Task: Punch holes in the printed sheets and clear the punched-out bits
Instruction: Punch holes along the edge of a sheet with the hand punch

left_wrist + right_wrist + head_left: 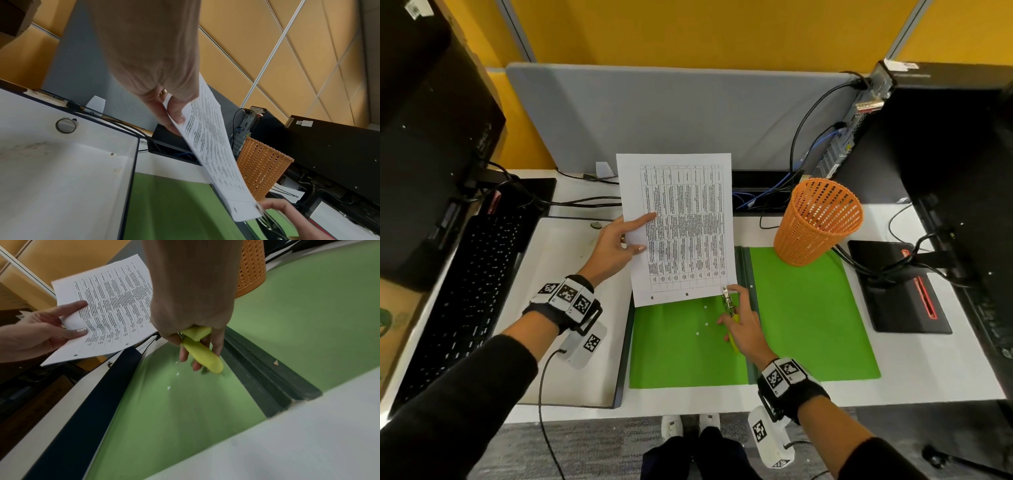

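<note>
My left hand (pixel 619 243) pinches the left edge of the printed sheets (pixel 681 226), holding them tilted up above the desk; thumb on top, fingers beneath (pixel 174 116). Two punched holes show along the sheets' near edge (pixel 100 350). My right hand (pixel 739 322) grips a hand punch with yellow-green handles (pixel 201 350); its metal head (pixel 726 298) sits at the sheets' near right corner. Several small white paper dots (pixel 705 323) lie on the open green folder (pixel 808 318) below.
An orange mesh basket (pixel 818 222) stands on the folder's far right corner. A black keyboard (pixel 465 294) lies at the left and a white tray (pixel 565 308) beside the folder. Computer towers, monitor stands and cables ring the desk.
</note>
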